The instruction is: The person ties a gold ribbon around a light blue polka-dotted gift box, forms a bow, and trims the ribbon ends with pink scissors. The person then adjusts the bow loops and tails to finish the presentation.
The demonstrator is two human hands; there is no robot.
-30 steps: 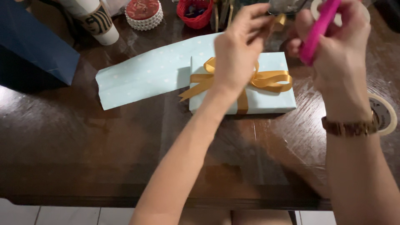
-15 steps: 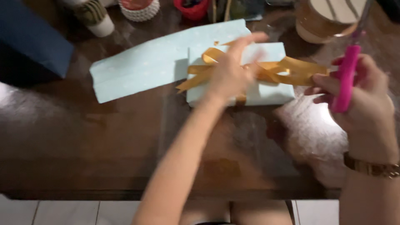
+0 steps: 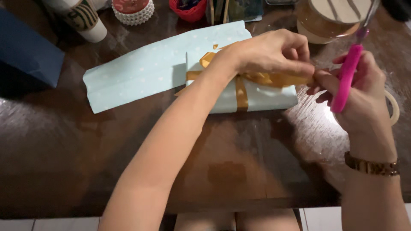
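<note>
Left hand [image 3: 274, 53] pinched a satin gold ribbon [image 3: 274, 79] tail, fingers closed on it, resting over the gift box [image 3: 257, 96]. Right hand [image 3: 359, 92], just right of the box, gripped pink-handled scissors [image 3: 346, 79], fist closed, meeting the ribbon end. Box: rectangular, pale blue dotted paper, on dark glossy wood worktop [image 3: 128, 145]. Loose matching paper sheet [image 3: 141, 68] left of box, tape roll [image 3: 393, 107] right.
</note>
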